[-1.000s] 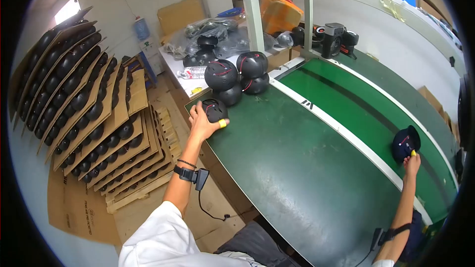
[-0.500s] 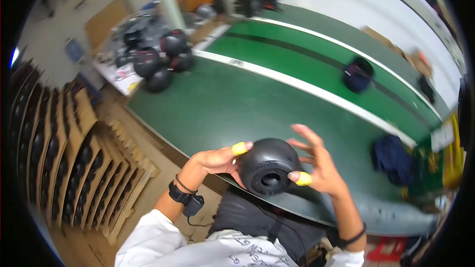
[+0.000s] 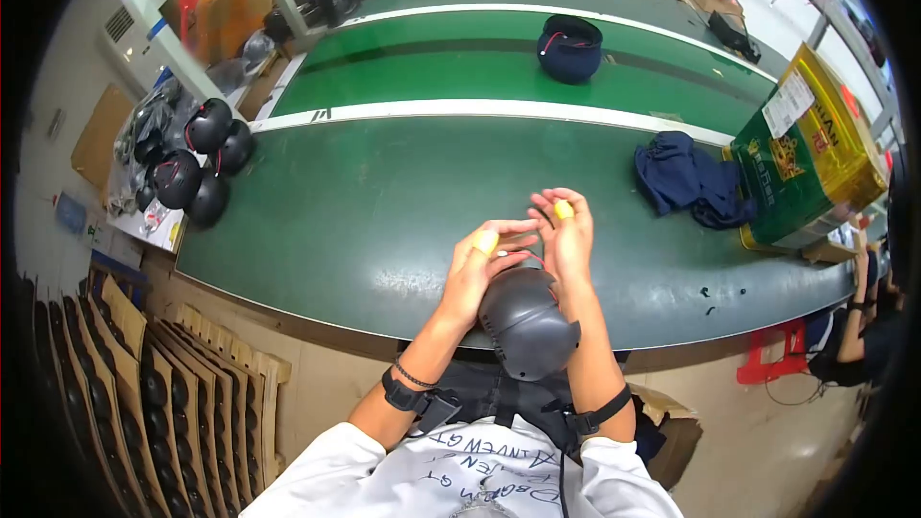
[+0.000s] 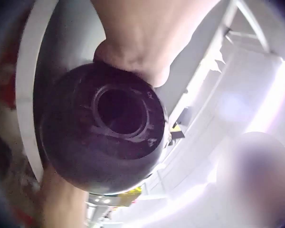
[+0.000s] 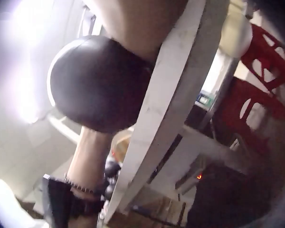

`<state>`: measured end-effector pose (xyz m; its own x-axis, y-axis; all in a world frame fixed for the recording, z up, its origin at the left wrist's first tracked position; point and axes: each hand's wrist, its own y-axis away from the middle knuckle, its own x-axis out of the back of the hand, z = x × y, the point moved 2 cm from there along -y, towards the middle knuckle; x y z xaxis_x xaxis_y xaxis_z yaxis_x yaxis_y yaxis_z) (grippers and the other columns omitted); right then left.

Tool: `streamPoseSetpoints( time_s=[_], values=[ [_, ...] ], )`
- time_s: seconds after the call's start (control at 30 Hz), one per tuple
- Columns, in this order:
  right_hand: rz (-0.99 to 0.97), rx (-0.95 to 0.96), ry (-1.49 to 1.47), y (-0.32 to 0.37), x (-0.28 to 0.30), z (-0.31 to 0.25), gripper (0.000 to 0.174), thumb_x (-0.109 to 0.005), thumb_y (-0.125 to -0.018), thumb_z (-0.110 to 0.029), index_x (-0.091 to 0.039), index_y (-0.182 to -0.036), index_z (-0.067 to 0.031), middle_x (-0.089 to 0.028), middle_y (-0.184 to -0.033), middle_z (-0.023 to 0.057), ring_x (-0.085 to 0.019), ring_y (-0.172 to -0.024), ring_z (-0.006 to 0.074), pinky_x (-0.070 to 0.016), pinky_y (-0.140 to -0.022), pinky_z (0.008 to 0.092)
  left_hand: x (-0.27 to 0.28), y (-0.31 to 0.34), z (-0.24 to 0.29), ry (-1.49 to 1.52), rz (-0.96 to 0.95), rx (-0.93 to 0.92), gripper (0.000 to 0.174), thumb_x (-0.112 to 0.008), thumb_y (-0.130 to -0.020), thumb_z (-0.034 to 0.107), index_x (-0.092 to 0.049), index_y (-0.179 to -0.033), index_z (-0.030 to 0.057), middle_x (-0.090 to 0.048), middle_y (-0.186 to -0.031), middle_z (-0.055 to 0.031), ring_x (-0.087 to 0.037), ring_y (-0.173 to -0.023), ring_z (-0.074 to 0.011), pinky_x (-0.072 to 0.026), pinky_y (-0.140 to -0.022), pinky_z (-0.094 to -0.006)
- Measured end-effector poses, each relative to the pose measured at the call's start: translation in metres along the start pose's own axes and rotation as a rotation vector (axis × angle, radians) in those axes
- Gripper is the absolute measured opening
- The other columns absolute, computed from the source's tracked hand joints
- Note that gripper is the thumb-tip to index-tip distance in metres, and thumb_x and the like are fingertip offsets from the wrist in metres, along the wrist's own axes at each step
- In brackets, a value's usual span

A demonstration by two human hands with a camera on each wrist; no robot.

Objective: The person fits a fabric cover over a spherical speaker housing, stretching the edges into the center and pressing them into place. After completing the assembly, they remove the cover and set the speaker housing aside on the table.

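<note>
"Briefly: position of the item?"

"1 black, rounded plastic ball (image 3: 528,326), at the near edge of the dark green table (image 3: 326,201), between the 2 forearms. It touches the inner side of the wrists. Left wrist view: 1 round opening (image 4: 121,111) in its shell."

"State of the left hand (image 3: 472,273)?"

"Against the ball's far left side, thumb wrapped in yellow tape, fingers reaching right. The white tip (image 3: 502,253) of a thin red wire (image 3: 526,254) lies at these fingers. Pinched or only touched: cannot tell."

"Right hand (image 3: 568,235)?"

"Raised on the far right side, fingers bent toward the left hand. Grip on anything: cannot tell."

"Key relation?"

"Wire against fingers. It leaves the far side of the ball, so it lies on the hands' side, away from the torso. The ball's longer axis looks roughly near to far. Judgement: the left hand is the nearer of the 2 to the white tip; the right fingers sit farther out."

"Surroundings?"

"Far: 1 dark blue, open bowl-like piece (image 3: 571,50) with a red wire, on the bright green strip (image 3: 432,62). Left: 4 black balls (image 3: 177,179), grouped. Right: crumpled navy cloth (image 3: 686,177) beside a green and yellow box-shaped container (image 3: 796,149)."
</note>
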<state>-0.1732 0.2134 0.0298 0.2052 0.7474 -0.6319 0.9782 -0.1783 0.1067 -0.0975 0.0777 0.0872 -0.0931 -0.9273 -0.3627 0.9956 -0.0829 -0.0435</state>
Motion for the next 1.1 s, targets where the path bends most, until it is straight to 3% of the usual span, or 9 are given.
streamPoseSetpoints(
  time_s=[0.23, 0.4, 0.6, 0.73, 0.83, 0.9, 0.93, 1.03, 1.1],
  values=[
    [0.132, 0.087, -0.114, -0.004, 0.029, -0.073, 0.015, -0.053, -0.105, -0.014, -0.055, -0.118, -0.0086, -0.062, -0.110, 0.0074, -0.060, -0.098, 0.0180, -0.0508, -0.083, 0.0338, -0.003, 0.013, -0.015, 0.143, 0.028, 0.226, 0.071, -0.022, -0.109, 0.057, -0.063, -0.109, -0.0013, -0.073, -0.097, -0.0212, -0.071, -0.099, -0.0303, -0.0541, -0.096, -0.0415],
    [-0.126, 0.070, -0.244, 0.044, 0.028, -0.113, 0.017, -0.056, -0.103, -0.018, -0.053, -0.118, -0.0106, -0.058, -0.103, 0.0060, -0.056, -0.094, 0.0170, -0.0469, -0.083, 0.0331, 0.004, 0.003, -0.021, 0.148, 0.213, 0.272, 0.070, -0.021, -0.108, 0.058, -0.061, -0.109, 0.0011, -0.070, -0.093, -0.0172, -0.069, -0.093, -0.0269, -0.0568, -0.089, -0.0396],
    [-0.075, 0.104, -0.185, 0.078, 0.020, -0.121, 0.012, -0.056, -0.103, -0.016, -0.055, -0.113, -0.0091, -0.060, -0.100, 0.0070, -0.057, -0.093, 0.0175, -0.0471, -0.085, 0.0324, -0.008, -0.006, -0.012, 0.044, 0.324, 0.233, 0.062, -0.025, -0.109, 0.054, -0.056, -0.117, 0.0014, -0.066, -0.104, -0.0166, -0.068, -0.104, -0.0270, -0.0579, -0.090, -0.0399],
    [-0.004, 0.285, 0.276, 0.102, 0.014, -0.109, 0.009, -0.054, -0.104, -0.010, -0.056, -0.112, -0.0059, -0.065, -0.099, 0.0071, -0.062, -0.088, 0.0136, -0.0489, -0.079, 0.0294, -0.035, 0.001, 0.003, 0.052, 0.150, 0.144, 0.057, -0.026, -0.110, 0.050, -0.056, -0.116, 0.0016, -0.064, -0.125, -0.0211, -0.066, -0.110, -0.0291, -0.0526, -0.100, -0.0421],
    [0.150, 0.307, 0.275, 0.077, 0.017, -0.109, 0.011, -0.055, -0.103, -0.009, -0.057, -0.113, -0.0059, -0.065, -0.104, 0.0066, -0.061, -0.092, 0.0118, -0.0484, -0.079, 0.0276, -0.033, 0.010, 0.016, -0.013, 0.108, 0.153, 0.053, -0.031, -0.110, 0.048, -0.056, -0.126, 0.0027, -0.061, -0.134, -0.0186, -0.059, -0.120, -0.0280, -0.0437, -0.110, -0.0417],
    [0.303, -0.080, 0.081, 0.044, 0.016, -0.101, 0.012, -0.057, -0.102, -0.009, -0.057, -0.114, -0.0069, -0.064, -0.108, 0.0059, -0.060, -0.095, 0.0112, -0.0480, -0.079, 0.0280, -0.022, 0.016, 0.019, -0.200, 0.087, 0.153, 0.050, -0.037, -0.110, 0.042, -0.053, -0.140, 0.0043, -0.057, -0.141, -0.0135, -0.048, -0.133, -0.0237, -0.0349, -0.117, -0.0403],
    [0.303, -0.077, 0.079, 0.025, 0.017, -0.092, 0.012, -0.057, -0.102, -0.009, -0.057, -0.114, -0.0069, -0.064, -0.108, 0.0059, -0.060, -0.095, 0.0112, -0.0480, -0.079, 0.0280, -0.018, 0.016, 0.015, -0.201, 0.085, 0.151, 0.050, -0.037, -0.110, 0.042, -0.053, -0.140, 0.0043, -0.057, -0.141, -0.0135, -0.048, -0.133, -0.0237, -0.0349, -0.117, -0.0403],
    [0.357, 0.060, 0.213, -0.014, 0.020, -0.076, 0.017, -0.064, -0.098, -0.009, -0.056, -0.113, -0.0075, -0.063, -0.111, 0.0055, -0.060, -0.095, 0.0133, -0.0478, -0.080, 0.0300, -0.016, 0.008, 0.013, -0.423, 0.255, -0.086, 0.044, -0.039, -0.111, 0.033, -0.055, -0.140, 0.0028, -0.054, -0.143, -0.0127, -0.042, -0.141, -0.0259, -0.0294, -0.120, -0.0388],
    [0.228, 0.540, 0.578, -0.022, 0.019, -0.092, 0.024, -0.070, -0.093, -0.010, -0.055, -0.111, -0.0063, -0.062, -0.108, 0.0058, -0.059, -0.093, 0.0161, -0.0475, -0.082, 0.0323, -0.012, -0.002, 0.008, -0.467, 0.176, -0.141, 0.044, -0.039, -0.111, 0.032, -0.056, -0.138, 0.0015, -0.055, -0.143, -0.0138, -0.046, -0.139, -0.0261, -0.0314, -0.118, -0.0387]
  ],
)
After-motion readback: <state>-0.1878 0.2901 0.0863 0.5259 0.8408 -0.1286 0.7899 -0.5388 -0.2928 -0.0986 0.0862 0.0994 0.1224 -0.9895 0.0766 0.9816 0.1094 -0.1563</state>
